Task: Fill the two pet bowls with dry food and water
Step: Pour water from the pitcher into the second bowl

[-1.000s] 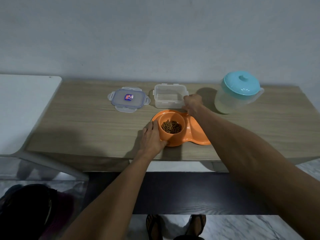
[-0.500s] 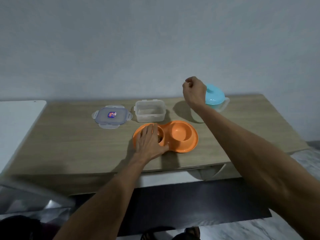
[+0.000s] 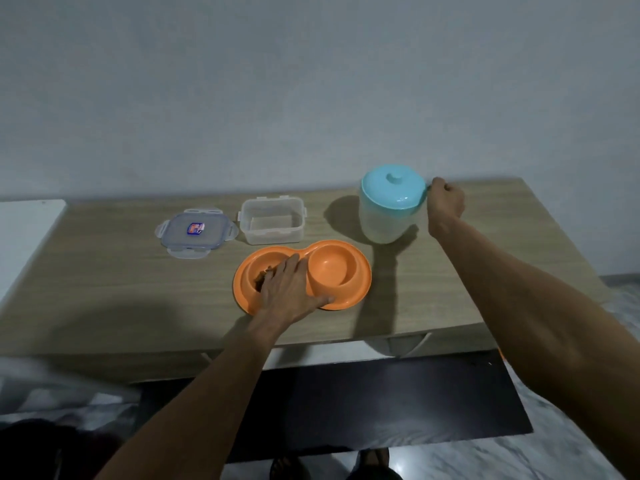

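Observation:
An orange double pet bowl (image 3: pixel 356 271) lies on the wooden table (image 3: pixel 104 282). Its left well holds brown dry food (image 3: pixel 260 276), mostly covered by my left hand (image 3: pixel 289 292), which rests flat over it with fingers spread. The right well (image 3: pixel 330 268) is bare orange inside. Behind it to the right stands a translucent water jug (image 3: pixel 384 220) with a turquoise lid (image 3: pixel 393 185). My right hand (image 3: pixel 445 206) is curled at the jug's right side where the handle is; the handle itself is hidden behind the fist.
An open clear plastic container (image 3: pixel 272 220) stands behind the bowl, looking bare inside. Its lid (image 3: pixel 196 232) lies flat to the left. A white surface (image 3: pixel 24 233) adjoins the table's left end. The wall rises right behind the table.
My right hand moved from above the jug to its right side and closed there. The left hand stayed on the food well. The camera view shifted.

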